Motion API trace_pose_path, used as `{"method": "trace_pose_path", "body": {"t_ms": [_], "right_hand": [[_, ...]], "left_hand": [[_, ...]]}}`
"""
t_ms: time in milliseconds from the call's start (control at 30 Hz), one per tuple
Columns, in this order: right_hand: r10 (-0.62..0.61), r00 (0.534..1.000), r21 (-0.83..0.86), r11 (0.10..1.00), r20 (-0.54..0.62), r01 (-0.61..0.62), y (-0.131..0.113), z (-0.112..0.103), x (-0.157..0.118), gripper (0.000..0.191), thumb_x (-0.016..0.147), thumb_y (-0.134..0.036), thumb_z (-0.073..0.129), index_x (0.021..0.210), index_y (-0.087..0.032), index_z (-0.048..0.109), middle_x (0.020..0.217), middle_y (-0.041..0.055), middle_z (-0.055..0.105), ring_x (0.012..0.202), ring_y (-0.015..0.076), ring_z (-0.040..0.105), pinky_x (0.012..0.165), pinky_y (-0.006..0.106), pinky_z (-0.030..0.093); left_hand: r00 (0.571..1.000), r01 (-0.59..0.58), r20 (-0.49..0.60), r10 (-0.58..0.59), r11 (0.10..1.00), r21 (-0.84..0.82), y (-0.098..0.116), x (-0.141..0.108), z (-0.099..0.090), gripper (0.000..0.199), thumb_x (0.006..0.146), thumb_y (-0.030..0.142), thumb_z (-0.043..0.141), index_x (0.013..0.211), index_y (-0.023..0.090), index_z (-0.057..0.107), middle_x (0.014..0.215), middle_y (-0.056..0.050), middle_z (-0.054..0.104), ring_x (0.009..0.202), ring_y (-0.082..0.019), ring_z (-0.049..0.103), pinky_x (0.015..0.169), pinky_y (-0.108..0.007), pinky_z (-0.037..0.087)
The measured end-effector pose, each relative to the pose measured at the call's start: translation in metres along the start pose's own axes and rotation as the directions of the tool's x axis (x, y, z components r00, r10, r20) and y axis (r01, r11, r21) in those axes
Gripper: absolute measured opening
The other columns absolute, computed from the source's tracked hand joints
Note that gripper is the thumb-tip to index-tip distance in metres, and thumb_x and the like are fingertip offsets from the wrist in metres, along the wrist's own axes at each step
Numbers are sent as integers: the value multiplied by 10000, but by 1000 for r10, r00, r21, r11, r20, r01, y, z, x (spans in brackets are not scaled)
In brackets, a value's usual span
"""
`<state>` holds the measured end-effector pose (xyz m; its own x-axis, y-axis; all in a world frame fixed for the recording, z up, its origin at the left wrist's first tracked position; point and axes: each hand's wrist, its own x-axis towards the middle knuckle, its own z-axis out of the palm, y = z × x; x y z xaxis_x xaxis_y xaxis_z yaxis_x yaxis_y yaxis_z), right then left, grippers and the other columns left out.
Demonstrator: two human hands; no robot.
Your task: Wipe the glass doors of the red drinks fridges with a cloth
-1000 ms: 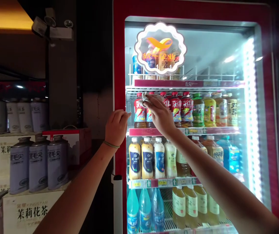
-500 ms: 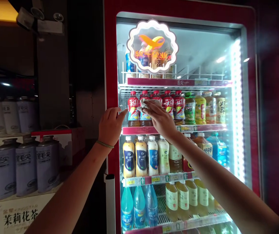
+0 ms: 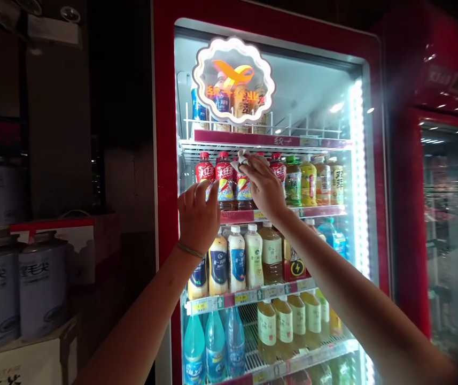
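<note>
A lit drinks cooler with a red frame (image 3: 165,160) stands in front of me, its glass door in front of shelves of bottles. My right hand (image 3: 264,184) presses a crumpled white cloth (image 3: 242,159) at the glass, in front of the red-capped bottles (image 3: 224,176). Lower and to the left, my left hand (image 3: 200,216) is raised by the glass with its fingers apart and nothing in it; a thin band circles that wrist. Above both hands glows a scalloped light sign (image 3: 233,80).
Purple-grey canisters (image 3: 44,289) stand on boxes (image 3: 28,355) at the left. A second red cooler (image 3: 407,214) is at the right. White-capped bottles (image 3: 237,256) and blue bottles (image 3: 215,345) fill lower shelves.
The view has turned to the right, bringing the second cooler into sight. My left hand has moved right, from the door frame to over the glass. My right hand has moved slightly right along the bottle row.
</note>
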<state>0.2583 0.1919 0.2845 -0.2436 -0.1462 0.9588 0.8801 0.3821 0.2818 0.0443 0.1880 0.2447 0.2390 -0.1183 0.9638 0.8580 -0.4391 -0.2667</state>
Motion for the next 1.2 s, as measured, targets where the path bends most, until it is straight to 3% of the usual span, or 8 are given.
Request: {"method": "trace_pose_path", "body": {"t_ms": [167, 367, 500, 700, 867, 1000, 1133, 1200], "right_hand": [[-49, 994, 15, 999, 95, 47, 12, -9, -14, 573, 1050, -86, 450, 1469, -432, 629, 1532, -63, 648, 1475, 239, 574, 1207, 459, 583], [57, 998, -54, 997, 7, -57, 23, -17, -16, 604, 1052, -87, 424, 1511, -443, 589, 1558, -50, 627, 1503, 257, 543, 1243, 499, 538], [-18, 993, -39, 999, 119, 23, 29, -18, -22, 660, 1043, -82, 427, 1539, -503, 535, 1572, -98, 606, 1512, 240, 532, 1207, 441, 575], [-24, 1000, -43, 999, -20, 23, 54, -20, -18, 626, 1046, -65, 395, 1518, -437, 572, 1583, -67, 595, 1522, 254, 520, 1253, 500, 534], [-97, 990, -20, 995, 105, 100, 62, -28, -28, 689, 1038, -74, 450, 1556, -528, 486, 1576, -98, 594, 1518, 260, 523, 1234, 473, 552], [-40, 998, -120, 992, 37, 44, 70, -31, -29, 684, 1040, -101, 473, 1568, -536, 471, 1500, -35, 645, 1439, 296, 586, 1181, 521, 573], [-15, 998, -219, 975, 63, 29, 78, -33, -35, 694, 1012, -123, 528, 1578, -522, 472, 1428, 26, 663, 1289, 334, 640, 1093, 554, 600], [31, 999, -237, 971, 23, -25, 82, -37, -43, 728, 996, -118, 530, 1591, -530, 450, 1422, 41, 644, 1235, 344, 642, 1038, 557, 618]], "left_hand": [[999, 20, -34, -23, 997, -68, 9, 3, 9, 472, 1013, 196, 539, 1481, 218, 599, 1459, -163, 643, 1381, -368, 550, 1162, -600, 381], [998, -36, -53, 29, 990, -138, 25, 1, 21, 527, 1009, 168, 531, 1529, 247, 560, 1478, -144, 644, 1430, -348, 532, 1250, -617, 283], [997, -79, -33, 76, 991, -109, 26, -3, 22, 500, 1013, 200, 560, 1512, 224, 575, 1461, -145, 662, 1394, -351, 565, 1247, -621, 301], [991, -124, -58, 121, 992, -34, 19, -8, 24, 505, 1006, 235, 602, 1510, 240, 568, 1442, -126, 678, 1371, -337, 595, 1242, -596, 344], [992, -115, -56, 115, 993, -5, 25, -10, 28, 531, 987, 226, 620, 1514, 255, 555, 1464, -133, 656, 1406, -353, 568, 1265, -614, 327], [990, -133, -53, 133, 991, -3, 37, 4, 31, 489, 989, 218, 606, 1477, 235, 588, 1418, -139, 677, 1387, -355, 576, 1262, -631, 333], [986, -167, -15, 166, 984, -56, 57, 26, 38, 470, 995, 228, 595, 1465, 220, 606, 1436, -147, 663, 1396, -353, 562, 1259, -630, 352], [980, -201, -3, 201, 977, -75, 65, 36, 43, 456, 993, 224, 597, 1448, 227, 623, 1441, -140, 660, 1393, -346, 564, 1254, -620, 368]]}}
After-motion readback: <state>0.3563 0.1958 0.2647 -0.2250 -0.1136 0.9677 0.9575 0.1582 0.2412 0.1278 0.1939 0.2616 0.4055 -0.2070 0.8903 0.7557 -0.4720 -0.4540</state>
